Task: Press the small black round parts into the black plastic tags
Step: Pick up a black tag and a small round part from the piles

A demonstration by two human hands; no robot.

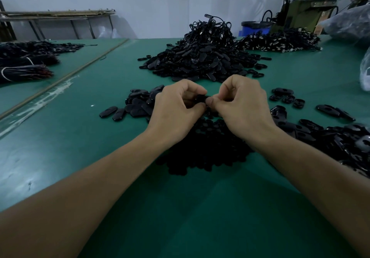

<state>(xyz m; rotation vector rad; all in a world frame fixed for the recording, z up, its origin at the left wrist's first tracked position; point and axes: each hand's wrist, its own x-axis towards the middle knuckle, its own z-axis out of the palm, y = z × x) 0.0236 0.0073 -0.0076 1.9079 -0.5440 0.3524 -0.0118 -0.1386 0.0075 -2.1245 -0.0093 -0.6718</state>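
My left hand [176, 109] and my right hand [240, 105] meet above the green table [100, 157], fingers curled. Between their fingertips they pinch one black plastic tag [202, 98], mostly hidden by the fingers. Whether a small round part sits in it cannot be seen. Under my wrists lies a dark heap of small black round parts [204, 151]. Glossy oval tags [136, 103] lie in a loose pile left of my left hand. More tags with openings [328, 135] spread to the right of my right hand.
A tall heap of black tags and cords [202, 55] rises behind my hands, with another flat pile [280, 41] at the back right. Bundled black cords [26, 65] lie far left. A machine [306, 11] and a blue bucket [254, 28] stand at the rear; a plastic bag [365, 71] sits at the right edge.
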